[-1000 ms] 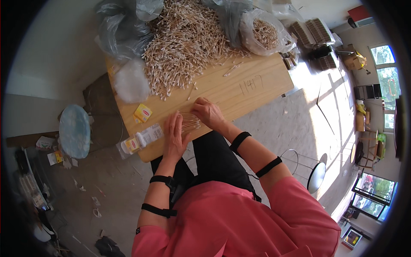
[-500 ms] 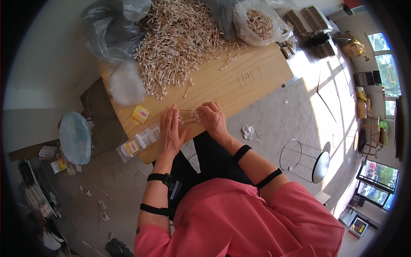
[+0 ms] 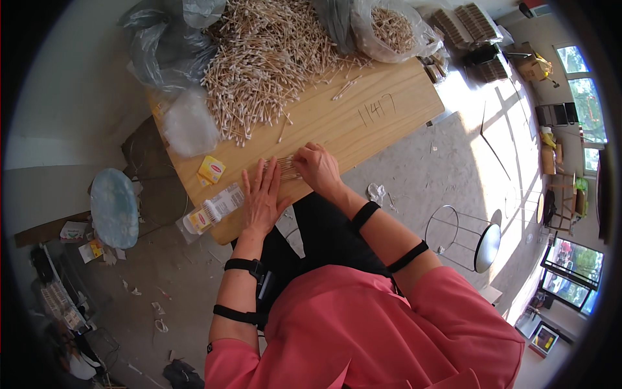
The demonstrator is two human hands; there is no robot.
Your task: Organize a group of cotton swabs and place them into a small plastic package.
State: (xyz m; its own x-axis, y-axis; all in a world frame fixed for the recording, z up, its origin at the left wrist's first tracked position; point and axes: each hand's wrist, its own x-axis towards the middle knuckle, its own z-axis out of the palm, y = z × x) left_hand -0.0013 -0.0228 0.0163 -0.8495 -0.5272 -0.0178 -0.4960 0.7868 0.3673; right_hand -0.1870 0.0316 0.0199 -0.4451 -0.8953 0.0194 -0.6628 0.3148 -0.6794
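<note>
A row of cotton swabs (image 3: 289, 169) lies near the table's front edge, between my two hands. My left hand (image 3: 260, 201) rests flat with its fingers stretched and a little spread, the fingertips over the left ends of the swabs. At the right ends, the fingers of my right hand (image 3: 319, 170) are curled and pinched onto the swabs; its fingertips are partly hidden. Left of my left hand, a clear plastic packet (image 3: 223, 202) holds some swabs and a yellow-and-white card. Yellow printed cards (image 3: 211, 170) lie just beyond it.
A big heap of loose cotton swabs (image 3: 269, 61) covers the far part of the wooden table (image 3: 389, 97). Grey plastic bags (image 3: 165, 55), a stack of clear bags (image 3: 190, 124) and a clear bag of swabs (image 3: 392, 32) stand around it. A blue-topped stool (image 3: 115, 207) is at the left.
My left hand's fingers have spread and shifted right over the swab ends. My right hand has moved slightly away from me and left, its fingers still on the swabs.
</note>
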